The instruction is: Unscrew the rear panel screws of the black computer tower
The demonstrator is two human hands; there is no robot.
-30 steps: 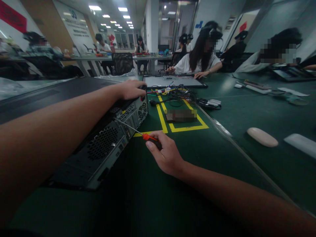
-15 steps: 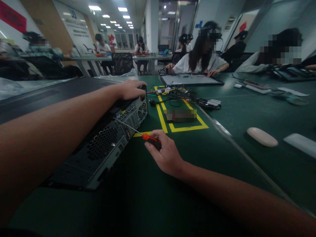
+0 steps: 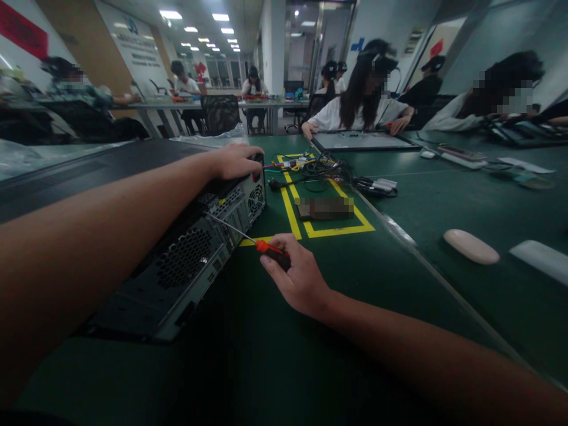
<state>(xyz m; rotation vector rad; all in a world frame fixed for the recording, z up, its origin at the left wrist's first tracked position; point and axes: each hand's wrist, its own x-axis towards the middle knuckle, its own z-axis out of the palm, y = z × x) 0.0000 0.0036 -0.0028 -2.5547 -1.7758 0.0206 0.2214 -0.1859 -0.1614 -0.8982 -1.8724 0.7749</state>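
A black desktop computer case (image 3: 186, 260) lies on its side on the green mat (image 3: 275, 343), its vented rear panel facing me. My left hand (image 3: 235, 161) grips the case's far top corner, fingers curled over the edge. My right hand (image 3: 296, 277) is closed round a screwdriver (image 3: 266, 247) with an orange and black handle. The thin metal shaft runs up and left, and its tip rests against the rear panel near the upper edge.
Yellow tape (image 3: 331, 228) marks a box on the mat, with a tangle of cables (image 3: 319, 168) behind it. A white mouse (image 3: 471, 246) and a keyboard (image 3: 539, 260) lie at the right. Several people sit at the tables beyond; one handles a flat panel (image 3: 359, 142).
My hands and the screwdriver have hardly moved. The person across the table has slid the flat panel to the right.
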